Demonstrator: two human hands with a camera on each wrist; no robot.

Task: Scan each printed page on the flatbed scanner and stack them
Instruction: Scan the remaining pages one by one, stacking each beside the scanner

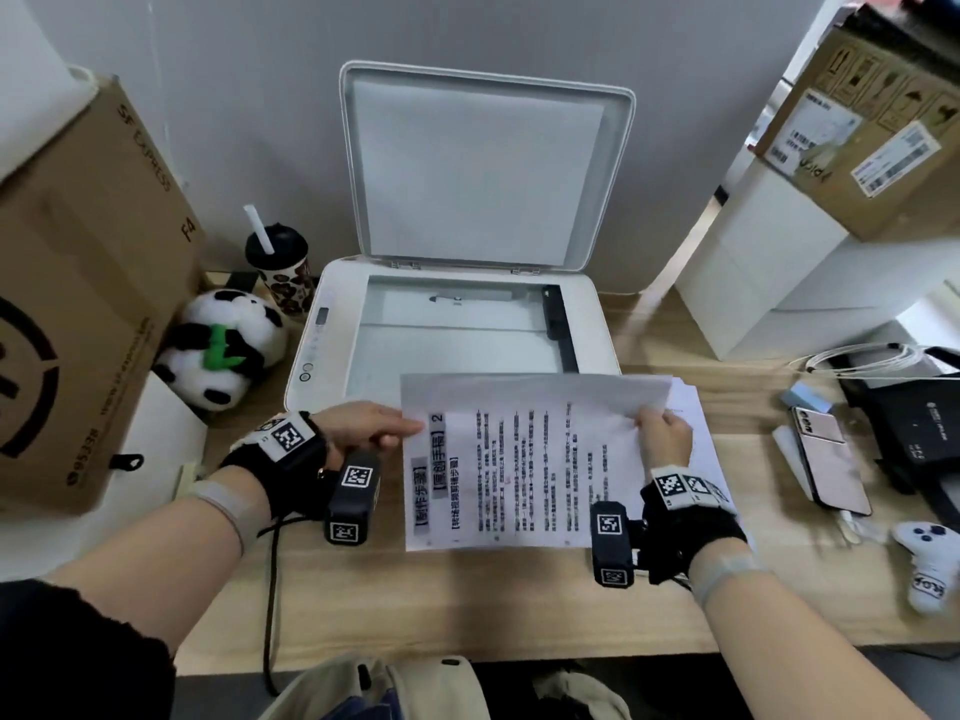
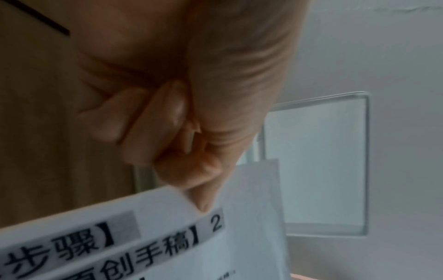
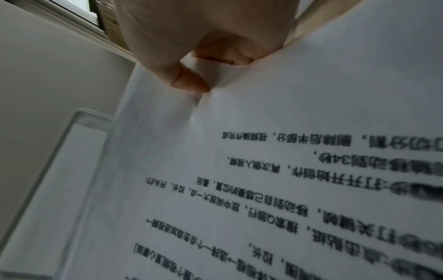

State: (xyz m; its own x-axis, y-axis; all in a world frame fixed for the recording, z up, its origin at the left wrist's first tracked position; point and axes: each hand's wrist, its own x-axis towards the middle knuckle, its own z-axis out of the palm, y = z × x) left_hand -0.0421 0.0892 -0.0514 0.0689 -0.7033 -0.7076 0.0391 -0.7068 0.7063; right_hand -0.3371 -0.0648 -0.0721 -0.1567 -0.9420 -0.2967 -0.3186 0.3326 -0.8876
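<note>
A printed page (image 1: 524,470) marked "2" is held above the desk in front of the white flatbed scanner (image 1: 457,330), text side up, its far edge curling over toward me. My left hand (image 1: 371,426) pinches the page's left edge near the far corner (image 2: 203,200). My right hand (image 1: 665,433) pinches the right edge, thumb on the printed face (image 3: 191,81). The scanner lid (image 1: 483,168) stands raised and the glass (image 1: 457,350) is bare. More white sheets (image 1: 696,428) lie under the held page at the right.
A large cardboard box (image 1: 78,304), a plush panda (image 1: 223,350) and a lidded cup with a straw (image 1: 280,267) stand left of the scanner. To the right lie a pink phone (image 1: 831,459), a black device (image 1: 919,423), cables and a white game controller (image 1: 930,563).
</note>
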